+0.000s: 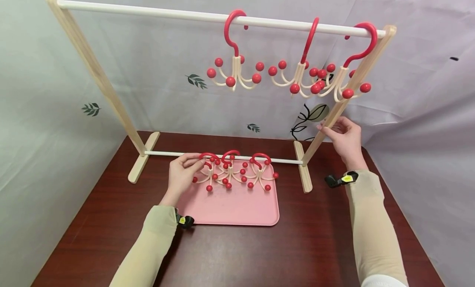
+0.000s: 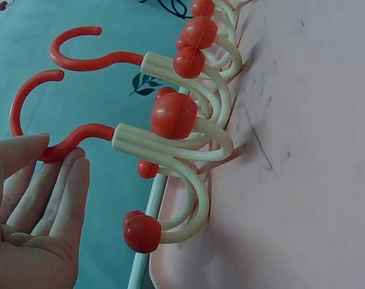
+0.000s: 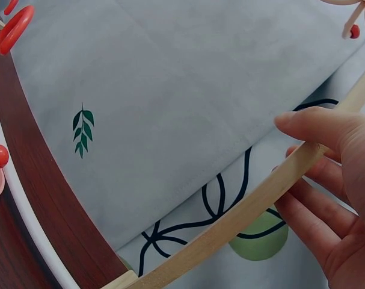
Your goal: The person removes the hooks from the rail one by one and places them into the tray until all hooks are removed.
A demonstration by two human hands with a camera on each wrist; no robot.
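Three octopus-style hangers with red hooks and red ball tips stand on a pink tray (image 1: 230, 208). My left hand (image 1: 182, 173) pinches the red hook of the leftmost hanger (image 2: 152, 144) between thumb and fingers. That hanger's cream arms are at the tray, beside the middle hanger (image 1: 230, 171) and the right-hand hanger (image 1: 259, 175). My right hand (image 1: 345, 138) is around the right wooden post (image 3: 230, 214) of a rack, thumb on one side and fingers on the other. Part of its fingers is hidden behind the post.
Three more hangers hang from the rack's white top rail (image 1: 148, 10), towards its right end: one hanger (image 1: 236, 68) stands apart, two sit close together. A lower white bar (image 1: 167, 154) runs behind the tray. The rack's wooden feet (image 1: 144, 157) stand on the dark table (image 1: 304, 237).
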